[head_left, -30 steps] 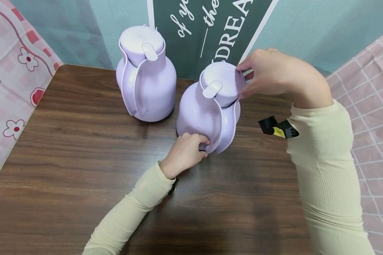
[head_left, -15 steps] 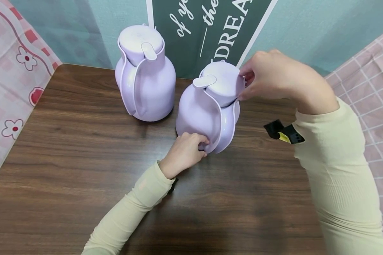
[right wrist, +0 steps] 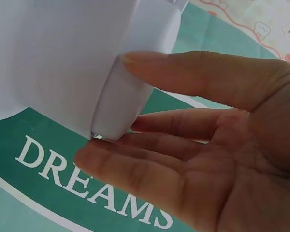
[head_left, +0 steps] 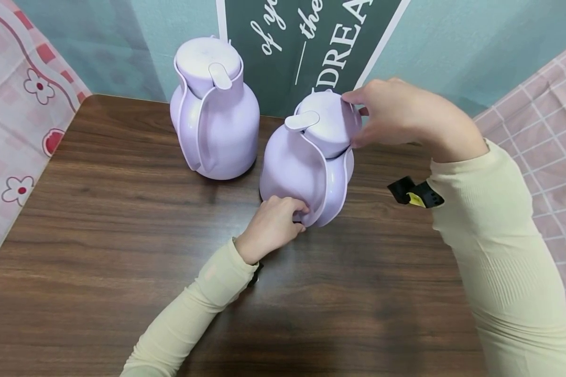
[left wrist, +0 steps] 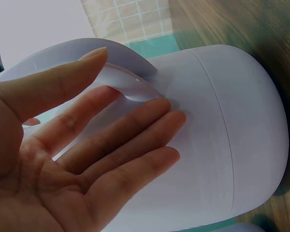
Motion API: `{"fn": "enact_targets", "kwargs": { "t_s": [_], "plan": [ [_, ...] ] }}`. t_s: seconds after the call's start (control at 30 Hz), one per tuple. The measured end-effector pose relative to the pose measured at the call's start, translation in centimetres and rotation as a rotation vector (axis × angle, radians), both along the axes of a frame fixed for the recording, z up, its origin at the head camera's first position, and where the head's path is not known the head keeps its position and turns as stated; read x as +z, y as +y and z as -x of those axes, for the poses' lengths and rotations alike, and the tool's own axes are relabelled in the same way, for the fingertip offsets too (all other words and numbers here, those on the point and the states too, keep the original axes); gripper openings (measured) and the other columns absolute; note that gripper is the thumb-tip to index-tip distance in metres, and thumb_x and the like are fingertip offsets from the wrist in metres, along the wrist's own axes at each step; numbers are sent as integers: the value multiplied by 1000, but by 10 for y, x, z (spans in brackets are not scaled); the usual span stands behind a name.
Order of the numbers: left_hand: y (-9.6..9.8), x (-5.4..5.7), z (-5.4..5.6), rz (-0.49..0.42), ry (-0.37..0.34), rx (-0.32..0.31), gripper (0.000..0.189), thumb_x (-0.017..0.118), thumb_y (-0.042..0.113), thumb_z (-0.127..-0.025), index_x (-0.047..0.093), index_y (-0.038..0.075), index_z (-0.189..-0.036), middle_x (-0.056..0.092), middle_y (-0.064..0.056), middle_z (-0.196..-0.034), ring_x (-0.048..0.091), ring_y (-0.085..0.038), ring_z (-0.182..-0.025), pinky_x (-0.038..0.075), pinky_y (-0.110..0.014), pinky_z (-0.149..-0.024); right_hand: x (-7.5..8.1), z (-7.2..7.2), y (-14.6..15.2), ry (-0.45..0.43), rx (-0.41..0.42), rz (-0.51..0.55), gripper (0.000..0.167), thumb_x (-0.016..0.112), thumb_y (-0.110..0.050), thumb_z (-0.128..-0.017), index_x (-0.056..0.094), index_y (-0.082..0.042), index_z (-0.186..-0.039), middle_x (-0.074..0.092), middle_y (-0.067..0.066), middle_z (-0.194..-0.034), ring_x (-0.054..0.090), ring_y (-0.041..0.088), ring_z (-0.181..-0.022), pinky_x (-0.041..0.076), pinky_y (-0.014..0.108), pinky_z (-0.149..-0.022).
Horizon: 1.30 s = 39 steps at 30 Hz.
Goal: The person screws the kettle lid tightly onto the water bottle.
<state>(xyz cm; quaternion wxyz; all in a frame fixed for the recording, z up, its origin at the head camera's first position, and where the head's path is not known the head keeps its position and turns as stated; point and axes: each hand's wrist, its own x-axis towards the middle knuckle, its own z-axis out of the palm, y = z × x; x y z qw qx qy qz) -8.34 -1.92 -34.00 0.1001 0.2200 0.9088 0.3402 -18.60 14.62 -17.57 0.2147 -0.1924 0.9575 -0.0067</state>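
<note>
Two lilac vacuum jugs stand on the table. The right-hand jug (head_left: pixel 287 162) is between my hands; its round lid (head_left: pixel 330 123) has a tab (head_left: pixel 303 121) pointing left, off the line of the handle (head_left: pixel 332 191). My right hand (head_left: pixel 401 112) grips the lid's right edge, thumb and fingers on either side, as the right wrist view shows. My left hand (head_left: pixel 274 224) is low at the same jug. In the left wrist view its fingers (left wrist: pixel 135 140) lie nearly straight against the body beside the handle, thumb apart. The other jug (head_left: pixel 228 125) stands untouched, its tab over its handle.
The brown wooden table (head_left: pixel 122 251) extends in front of the jugs. Close behind them hangs a teal cloth (head_left: pixel 108 52) with a dark green lettered panel (head_left: pixel 283 68). A flowered cloth (head_left: pixel 25 136) borders the left side, a pink checked cloth (head_left: pixel 554 173) the right.
The lid's tab has swung left, from over the handle to off its line, with the right hand's grip. Since then the right hand has shifted slightly around the lid. The left hand stays in place.
</note>
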Motion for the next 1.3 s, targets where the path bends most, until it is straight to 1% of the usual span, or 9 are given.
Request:
{"fn": "enact_targets", "kwargs": {
  "t_s": [0.27, 0.47, 0.57, 0.67, 0.73, 0.83, 1.0, 1.13, 1.3],
  "plan": [
    [0, -1, 0, -4, -5, 0, 25, 73, 10, -74, 70, 11, -99, 68, 2, -93, 58, -15, -74, 45, -34, -73, 0, -1, 0, 12, -10, 13, 77, 72, -23, -72, 38, 3, -136, 52, 24, -123, 44, 40, -114, 35, 51, -91],
    [0, -1, 0, -2, -1, -5, 26, 73, 10, -74, 70, 11, -99, 68, 2, -95, 60, -16, -78, 45, -34, -74, 1, -11, -2, 98, 30, 54, 31, 69, -16, -70, 66, -6, -99, 64, 15, -97, 54, 30, -90, 41, 44, -76],
    [-1, -1, 0, -2, 1, -5, 25, 73, 10, -74, 70, 11, -99, 68, 2, -95, 59, -15, -77, 45, -33, -73, 1, -17, -2, 163, 57, 63, 11, 68, -14, -68, 65, -10, -78, 61, 8, -76, 51, 25, -74, 40, 37, -64],
    [-1, -1, 0, -5, -5, -4, 25, 73, 10, -74, 70, 11, -99, 68, 2, -94, 59, -15, -75, 45, -33, -72, 1, -19, -1, 206, 66, 64, 4, 66, -13, -68, 63, -13, -71, 57, 3, -66, 47, 22, -65, 36, 33, -58],
    [-1, -1, 0, -7, -9, -2, 25, 73, 10, -74, 70, 11, -99, 68, 2, -94, 58, -14, -74, 45, -33, -71, 1, -16, 1, 193, 42, 71, 8, 68, -14, -69, 67, -11, -76, 61, 4, -71, 51, 22, -69, 39, 35, -61],
    [-1, -1, 0, -8, -14, 1, 25, 73, 10, -74, 70, 11, -99, 68, 2, -93, 57, -14, -72, 45, -32, -71, 2, -9, 3, 145, -4, 68, 29, 69, -16, -71, 68, -7, -98, 67, 11, -90, 57, 26, -84, 42, 40, -74],
    [-1, -2, 0, 0, -4, 0, 25, 74, 11, -74, 70, 12, -99, 68, 2, -93, 57, -14, -70, 44, -33, -71, 1, 3, 6, 49, -39, 38, 62, 69, -17, -73, 49, -2, -129, 58, 18, -117, 55, 32, -106, 37, 46, -88],
    [-1, -2, 0, -2, 0, 0, 25, 74, 10, -73, 70, 11, -98, 68, 2, -91, 54, -13, -67, 44, -33, -69, 2, 7, 5, 3, -23, 13, 73, 65, -13, -73, 36, -5, -139, 52, 21, -125, 49, 36, -113, 36, 47, -89],
    [-1, -1, 1, -2, 4, -2, 25, 74, 10, -73, 70, 11, -98, 68, 2, -92, 55, -14, -69, 44, -33, -70, 1, 9, 5, -9, 8, 18, 73, 61, -10, -71, 37, -5, -139, 51, 20, -126, 48, 35, -114, 37, 46, -88]
  ]
}}
